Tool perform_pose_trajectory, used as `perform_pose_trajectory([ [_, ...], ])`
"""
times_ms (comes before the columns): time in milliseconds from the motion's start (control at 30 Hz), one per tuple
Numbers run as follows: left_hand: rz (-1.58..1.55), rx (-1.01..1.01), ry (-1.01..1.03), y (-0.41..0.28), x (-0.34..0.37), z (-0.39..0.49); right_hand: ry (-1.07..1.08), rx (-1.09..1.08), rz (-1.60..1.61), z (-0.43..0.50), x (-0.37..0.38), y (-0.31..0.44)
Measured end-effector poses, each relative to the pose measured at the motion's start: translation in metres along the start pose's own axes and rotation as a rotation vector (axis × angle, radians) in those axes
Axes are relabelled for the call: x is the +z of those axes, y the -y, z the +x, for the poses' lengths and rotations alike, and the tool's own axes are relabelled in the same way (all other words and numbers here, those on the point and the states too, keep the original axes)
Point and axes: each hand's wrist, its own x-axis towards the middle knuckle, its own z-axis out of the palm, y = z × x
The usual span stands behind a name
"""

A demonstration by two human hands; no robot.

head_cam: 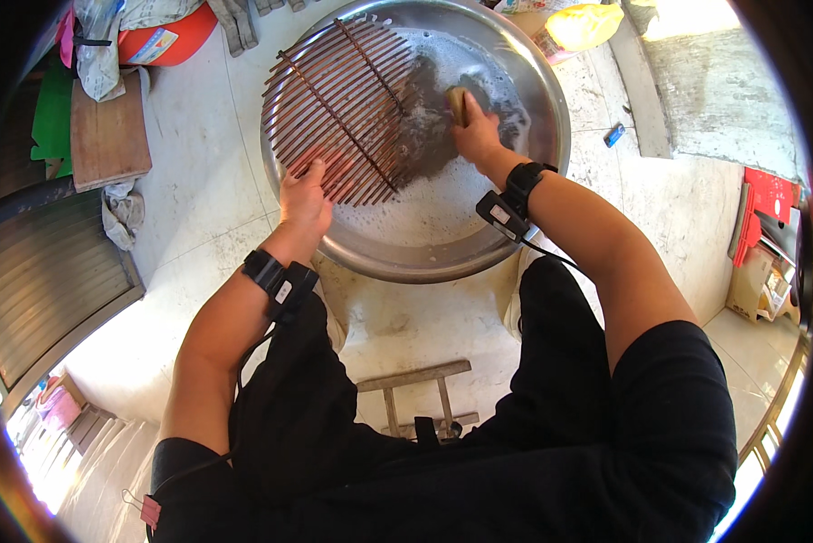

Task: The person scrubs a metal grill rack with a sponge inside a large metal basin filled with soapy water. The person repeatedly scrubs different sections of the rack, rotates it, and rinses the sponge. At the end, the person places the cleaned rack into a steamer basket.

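Note:
A wide metal basin [433,273] stands on the floor before me, holding soapy water with a dark, murky patch in its middle. Over its left side lies a round, rusty-brown wire grill grate [342,112], tilted into the water. My left hand [309,197] grips the grate at its near left edge, thumb on top and fingers beneath the bars. Right of the grate, my right hand [475,132] holds a yellowish-brown scrubbing pad or sponge [457,105] over the suds, apart from the bars.
Wooden stool parts [413,377] show between my legs. A red basin [175,41] and a wooden board [110,132] are at the upper left. A yellow plastic bag [583,27] is beyond the basin's right rim, and a small blue object [614,135] lies on the tiles.

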Motion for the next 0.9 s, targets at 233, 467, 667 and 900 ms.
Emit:
perform_pose_trajectory([
  [233,0.034,-0.073,0.079,-0.014,-0.011,-0.004,0.118,-0.537,0.134,-0.039,0.037,0.005],
  [467,0.019,-0.108,0.06,-0.031,-0.019,-0.016,0.03,-0.55,0.103,-0.034,0.034,0.019],
  [667,0.088,0.0,0.111,-0.05,-0.039,-0.024,0.119,-0.639,0.123,-0.032,0.026,0.029],
  [900,0.071,-0.033,0.037,-0.049,-0.051,-0.028,0.019,-0.463,-0.034,-0.014,0.024,0.026],
])
